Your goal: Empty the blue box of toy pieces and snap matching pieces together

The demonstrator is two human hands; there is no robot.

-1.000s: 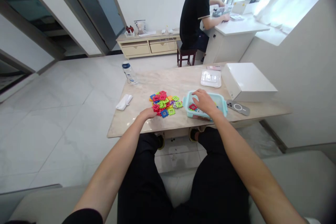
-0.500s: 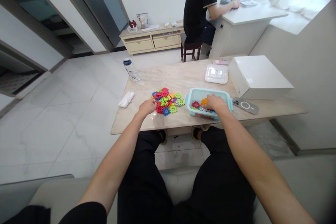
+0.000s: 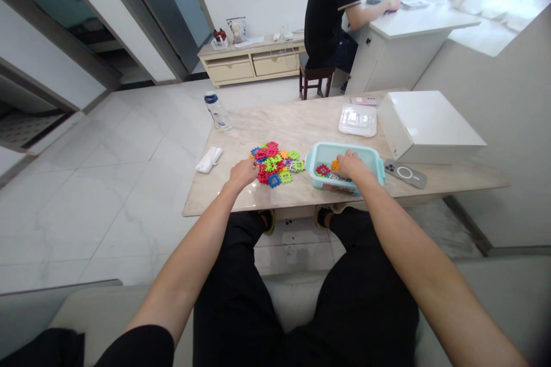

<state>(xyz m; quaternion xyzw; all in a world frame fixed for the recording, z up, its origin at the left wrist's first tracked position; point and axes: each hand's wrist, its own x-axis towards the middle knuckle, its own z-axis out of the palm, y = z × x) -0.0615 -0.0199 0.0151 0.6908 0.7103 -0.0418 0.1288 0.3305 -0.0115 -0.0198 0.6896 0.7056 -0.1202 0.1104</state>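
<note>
My left hand (image 3: 244,173) is at the left edge of a pile of colourful interlocking plastic pieces (image 3: 274,164). Its fingers are pinched together; whatever is between them is too small to make out. Inside a light-blue plastic bin (image 3: 317,152), my right hand (image 3: 353,166) reaches down with bent fingers closed at an orange interlocking piece (image 3: 334,166). Its fingertips are partly hidden. A red interlocking piece (image 3: 322,170) and several others lie low in the bin, left of and beneath that hand.
On the table (image 3: 275,120) are a water bottle (image 3: 218,113), a white tissue pack (image 3: 209,160), a clear lidded container (image 3: 357,120), a white box (image 3: 430,120) and a phone (image 3: 405,174). A seated person (image 3: 331,11) works at a white counter (image 3: 424,23) beyond.
The view has shifted slightly. Both hands stay nearly where they were, the left at the pile and the right in the bin by the orange piece.
</note>
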